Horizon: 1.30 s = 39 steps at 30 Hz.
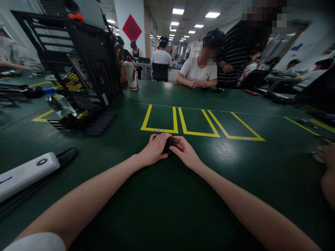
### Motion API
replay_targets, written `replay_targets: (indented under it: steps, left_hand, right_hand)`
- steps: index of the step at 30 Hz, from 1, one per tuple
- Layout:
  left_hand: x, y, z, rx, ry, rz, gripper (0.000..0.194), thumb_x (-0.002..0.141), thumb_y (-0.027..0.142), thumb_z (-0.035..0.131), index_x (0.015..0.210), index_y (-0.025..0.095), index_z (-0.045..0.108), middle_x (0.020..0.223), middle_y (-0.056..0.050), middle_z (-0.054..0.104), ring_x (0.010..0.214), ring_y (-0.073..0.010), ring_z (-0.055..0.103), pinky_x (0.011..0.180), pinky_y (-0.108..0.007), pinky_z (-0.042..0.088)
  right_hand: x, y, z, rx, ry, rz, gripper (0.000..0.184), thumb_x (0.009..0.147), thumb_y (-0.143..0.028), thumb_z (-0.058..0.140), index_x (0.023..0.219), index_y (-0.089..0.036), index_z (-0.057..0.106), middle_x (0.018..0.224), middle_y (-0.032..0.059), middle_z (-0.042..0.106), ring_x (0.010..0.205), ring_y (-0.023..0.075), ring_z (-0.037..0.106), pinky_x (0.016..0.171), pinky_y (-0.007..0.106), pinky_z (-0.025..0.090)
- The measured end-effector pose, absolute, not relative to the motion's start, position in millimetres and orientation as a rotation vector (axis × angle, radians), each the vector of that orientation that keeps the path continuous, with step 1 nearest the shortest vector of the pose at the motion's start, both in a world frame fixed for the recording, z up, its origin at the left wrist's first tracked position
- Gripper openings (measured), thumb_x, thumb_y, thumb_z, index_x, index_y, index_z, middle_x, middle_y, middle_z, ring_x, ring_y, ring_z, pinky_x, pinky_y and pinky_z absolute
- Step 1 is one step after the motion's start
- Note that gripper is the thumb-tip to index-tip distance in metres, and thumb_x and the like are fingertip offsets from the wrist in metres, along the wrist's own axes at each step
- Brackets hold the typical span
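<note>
A small dark, rounded object (pixel 167 145) is between my two hands, just in front of the yellow-taped boxes. My left hand (pixel 157 146) is closed over its left side, fingers bent across the top. From the right, my right hand (pixel 183 148) grips its other edge between thumb and fingertips. Both hands rest low at the surface of the green table (pixel 167 202). Most of the object is covered by my fingers, so its exact kind cannot be made out.
An open black computer case (pixel 89 66) stands at the left, with a clear bottle (pixel 60 104) beside it. A white power bank (pixel 28 174) with a black cable lies nearer. A paper cup (pixel 131 75) stands farther back. Another person's hand (pixel 327 155) is at the right edge.
</note>
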State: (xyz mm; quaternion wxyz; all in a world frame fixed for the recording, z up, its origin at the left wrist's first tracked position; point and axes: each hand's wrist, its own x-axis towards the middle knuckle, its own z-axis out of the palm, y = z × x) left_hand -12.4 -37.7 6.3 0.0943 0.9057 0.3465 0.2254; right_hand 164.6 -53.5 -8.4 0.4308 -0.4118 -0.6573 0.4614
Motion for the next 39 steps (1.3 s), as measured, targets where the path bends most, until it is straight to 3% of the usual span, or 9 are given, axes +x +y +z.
replay_targets:
  steps: [5,12,20,29,36,39]
  left_hand:
    - [-12.6,-36.5,5.2,2.676,1.021,0.667,0.059,0.078,0.025,0.058,0.125,0.019,0.024,0.126,-0.011,0.044,0.117,-0.0261,0.042,0.100,-0.045,0.025]
    - [-12.4,-34.8,1.8,2.699,1.021,0.699,0.059,0.077,0.024,0.058,0.125,0.018,0.024,0.124,-0.012,0.045,0.116,-0.0264,0.043,0.098,-0.045,0.027]
    - [-12.4,-35.6,3.8,2.683,1.018,0.695,0.059,0.077,0.023,0.059,0.125,0.018,0.025,0.125,-0.012,0.044,0.116,-0.0264,0.043,0.099,-0.045,0.027]
    - [-12.3,-36.0,4.1,2.687,1.011,0.699,0.058,0.078,0.025,0.058,0.126,0.018,0.025,0.125,-0.012,0.044,0.116,-0.0260,0.042,0.099,-0.045,0.027]
    - [-12.0,-35.9,4.0,2.677,1.028,0.697,0.059,0.076,0.023,0.059,0.125,0.018,0.026,0.124,-0.012,0.045,0.115,-0.0261,0.043,0.098,-0.046,0.027]
    - [-11.9,-35.3,3.0,2.682,1.032,0.701,0.060,0.076,0.023,0.060,0.124,0.018,0.026,0.124,-0.012,0.045,0.115,-0.0261,0.043,0.098,-0.045,0.027]
  right_hand:
    - [166.4,-55.4,-5.8,-1.045,-1.693,1.205,0.032,0.080,-0.024,0.055,0.112,-0.024,0.049,0.115,0.0044,0.053,0.109,0.0196,0.053,0.093,0.040,0.045]
    - [164.9,-54.5,-13.1,-0.910,-1.634,1.193,0.024,0.078,-0.022,0.058,0.101,-0.026,0.050,0.107,0.0011,0.054,0.100,0.0180,0.058,0.085,0.036,0.050]
    - [167.9,-53.3,-9.8,-1.037,-1.677,1.190,0.037,0.079,-0.023,0.057,0.114,-0.025,0.047,0.117,0.0046,0.051,0.109,0.0214,0.052,0.093,0.043,0.045]
    - [166.2,-56.5,-8.5,-0.924,-1.657,1.199,0.026,0.078,-0.021,0.058,0.102,-0.026,0.050,0.109,0.0015,0.053,0.105,0.0198,0.055,0.088,0.039,0.049]
    - [167.8,-53.7,-9.4,-1.019,-1.680,1.188,0.038,0.079,-0.024,0.057,0.115,-0.025,0.046,0.119,0.0047,0.050,0.109,0.0209,0.053,0.093,0.042,0.045]
    - [166.7,-53.7,-10.4,-0.972,-1.685,1.209,0.034,0.079,-0.025,0.058,0.111,-0.025,0.048,0.113,0.0038,0.053,0.105,0.0199,0.055,0.091,0.040,0.046]
